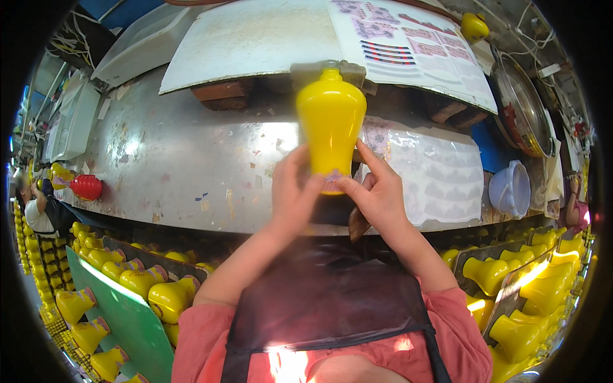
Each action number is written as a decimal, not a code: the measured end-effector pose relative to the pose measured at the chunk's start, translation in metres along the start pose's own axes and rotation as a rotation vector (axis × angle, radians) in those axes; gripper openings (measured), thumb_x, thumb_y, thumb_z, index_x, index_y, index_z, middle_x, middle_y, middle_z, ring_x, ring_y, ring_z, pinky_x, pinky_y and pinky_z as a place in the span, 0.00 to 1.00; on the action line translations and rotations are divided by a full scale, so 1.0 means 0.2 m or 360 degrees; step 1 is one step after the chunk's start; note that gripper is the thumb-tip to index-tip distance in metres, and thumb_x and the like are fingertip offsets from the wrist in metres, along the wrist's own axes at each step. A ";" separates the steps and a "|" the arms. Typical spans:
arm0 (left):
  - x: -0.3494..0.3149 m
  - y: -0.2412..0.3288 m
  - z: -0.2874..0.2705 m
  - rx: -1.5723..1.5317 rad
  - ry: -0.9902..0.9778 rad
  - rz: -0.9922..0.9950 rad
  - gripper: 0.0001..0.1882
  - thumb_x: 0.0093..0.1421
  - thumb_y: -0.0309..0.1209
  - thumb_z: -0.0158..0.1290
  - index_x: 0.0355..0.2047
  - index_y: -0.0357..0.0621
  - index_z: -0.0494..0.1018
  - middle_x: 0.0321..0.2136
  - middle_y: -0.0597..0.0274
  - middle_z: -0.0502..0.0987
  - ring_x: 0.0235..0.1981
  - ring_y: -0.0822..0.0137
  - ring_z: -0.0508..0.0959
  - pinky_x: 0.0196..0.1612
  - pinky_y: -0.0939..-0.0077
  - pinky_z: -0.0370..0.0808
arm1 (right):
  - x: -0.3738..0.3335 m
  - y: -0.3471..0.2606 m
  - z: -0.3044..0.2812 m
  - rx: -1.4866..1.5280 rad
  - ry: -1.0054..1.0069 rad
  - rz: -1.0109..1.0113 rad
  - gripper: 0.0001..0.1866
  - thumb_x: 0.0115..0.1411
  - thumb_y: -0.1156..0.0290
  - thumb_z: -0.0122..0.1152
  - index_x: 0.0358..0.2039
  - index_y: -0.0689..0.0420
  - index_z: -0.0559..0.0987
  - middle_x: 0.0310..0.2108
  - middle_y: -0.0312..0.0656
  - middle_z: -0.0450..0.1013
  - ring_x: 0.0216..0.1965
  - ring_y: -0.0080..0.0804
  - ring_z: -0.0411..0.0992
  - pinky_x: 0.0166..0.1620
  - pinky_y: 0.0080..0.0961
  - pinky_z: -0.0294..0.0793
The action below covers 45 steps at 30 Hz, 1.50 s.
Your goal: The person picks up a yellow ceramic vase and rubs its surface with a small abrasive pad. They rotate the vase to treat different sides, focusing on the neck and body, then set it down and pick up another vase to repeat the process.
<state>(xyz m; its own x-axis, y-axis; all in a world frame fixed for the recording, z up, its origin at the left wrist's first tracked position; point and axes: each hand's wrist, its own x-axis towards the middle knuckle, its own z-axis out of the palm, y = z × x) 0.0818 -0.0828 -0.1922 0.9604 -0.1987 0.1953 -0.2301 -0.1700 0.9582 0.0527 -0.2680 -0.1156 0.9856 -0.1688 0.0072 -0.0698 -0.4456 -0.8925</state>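
Observation:
A glossy yellow vase (331,118) stands upright between my hands, narrow neck at the top, wide shoulders tapering to the base. Near its foot sits a pink and purple patterned decal (334,179). My left hand (295,185) wraps the lower left side, with the thumb at the decal. On the lower right, my right hand (380,188) holds the vase, its thumb pressed on the decal and its index finger along the side. Both hands are closed on the vase. Behind its neck lies a dark greyish cloth or block (354,71), partly hidden.
A white board (255,41) on bricks (220,94) carries printed decal sheets (399,35). Another decal sheet (440,172) lies on the metal table (191,150). A pale blue bucket (509,189) stands right, a red ribbed object (86,187) left. Yellow vases (172,297) crowd both sides. Other people work at the edges.

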 end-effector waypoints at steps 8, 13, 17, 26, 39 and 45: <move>0.00 0.00 0.01 -0.0228 0.0053 -0.0072 0.34 0.65 0.38 0.60 0.66 0.35 0.65 0.59 0.46 0.71 0.61 0.52 0.71 0.66 0.58 0.67 | 0.01 0.05 0.01 -0.0027 -0.0009 -0.0020 0.41 0.55 0.72 0.75 0.69 0.61 0.71 0.34 0.34 0.75 0.23 0.13 0.63 0.30 0.15 0.68; 0.01 -0.02 0.01 -0.0125 0.0113 0.0000 0.31 0.63 0.35 0.60 0.64 0.37 0.67 0.57 0.47 0.74 0.60 0.50 0.72 0.64 0.57 0.68 | 0.03 0.14 0.01 0.0507 -0.0141 0.0294 0.35 0.62 0.79 0.64 0.70 0.59 0.70 0.39 0.31 0.78 0.23 0.09 0.62 0.30 0.11 0.67; 0.02 -0.03 -0.02 -0.0206 -0.0027 -0.0012 0.29 0.71 0.36 0.54 0.68 0.38 0.62 0.60 0.48 0.72 0.62 0.57 0.71 0.66 0.62 0.66 | 0.00 0.17 -0.02 0.0503 -0.0137 0.0169 0.29 0.70 0.72 0.61 0.71 0.53 0.70 0.31 0.27 0.74 0.24 0.10 0.63 0.27 0.13 0.63; 0.04 0.02 0.02 -0.0297 0.0085 0.0000 0.31 0.65 0.40 0.62 0.63 0.36 0.68 0.56 0.48 0.76 0.59 0.53 0.75 0.63 0.60 0.69 | -0.02 0.08 0.06 0.0490 -0.0047 0.0100 0.36 0.67 0.70 0.67 0.73 0.62 0.65 0.38 0.34 0.79 0.26 0.09 0.66 0.29 0.12 0.66; 0.04 0.00 -0.03 -0.0281 -0.0109 -0.0041 0.31 0.71 0.36 0.56 0.70 0.41 0.59 0.62 0.50 0.70 0.63 0.62 0.70 0.67 0.65 0.66 | -0.02 0.06 0.03 0.0489 -0.0101 0.0223 0.37 0.66 0.70 0.69 0.72 0.61 0.66 0.36 0.30 0.77 0.26 0.07 0.64 0.28 0.12 0.64; 0.03 0.02 -0.03 -0.0521 -0.0145 -0.0122 0.33 0.69 0.36 0.58 0.69 0.40 0.59 0.61 0.51 0.70 0.64 0.61 0.69 0.68 0.64 0.65 | -0.01 0.07 -0.02 0.0577 -0.0171 0.0280 0.36 0.67 0.70 0.68 0.73 0.61 0.65 0.37 0.30 0.77 0.29 0.08 0.66 0.31 0.14 0.68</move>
<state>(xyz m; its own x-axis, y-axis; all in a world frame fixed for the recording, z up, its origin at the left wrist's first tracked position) 0.0882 -0.0794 -0.1867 0.9517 -0.2849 0.1146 -0.0808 0.1277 0.9885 0.0490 -0.2776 -0.1260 0.9752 -0.1138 -0.1897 -0.1990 -0.0765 -0.9770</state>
